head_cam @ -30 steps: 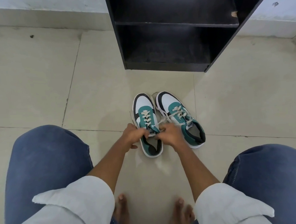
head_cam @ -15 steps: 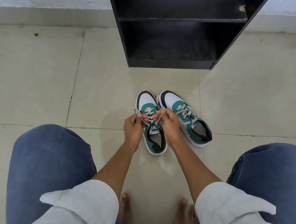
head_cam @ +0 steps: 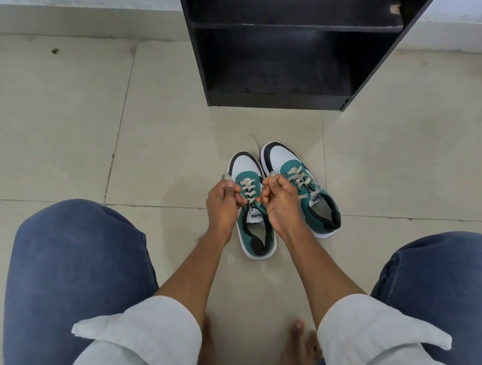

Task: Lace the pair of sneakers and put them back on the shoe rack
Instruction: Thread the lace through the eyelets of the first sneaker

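Two teal, white and black sneakers stand side by side on the floor, toes toward the rack. Over the left sneaker (head_cam: 247, 165) my left hand (head_cam: 223, 205) pinches one beige lace end, which sticks up above the fingers. My right hand (head_cam: 280, 205) pinches the other lace end of the same shoe. Both hands sit close together above the crossed laces (head_cam: 247, 186). The right sneaker (head_cam: 284, 157) lies untouched, laced, just right of my right hand. The black shoe rack (head_cam: 280, 100) stands on the floor beyond the shoes, its shelves bare.
Beige tiled floor (head_cam: 63, 122) spreads left and right of the shoes. My knees in blue jeans (head_cam: 71, 261) frame the scene and my bare feet (head_cam: 298, 344) rest below the shoes. A white wall base (head_cam: 71, 12) runs behind the rack.
Both hands have moved up from the shoe's tongue toward its toe, pulling the lace ends up and taut. The view has shifted slightly closer.
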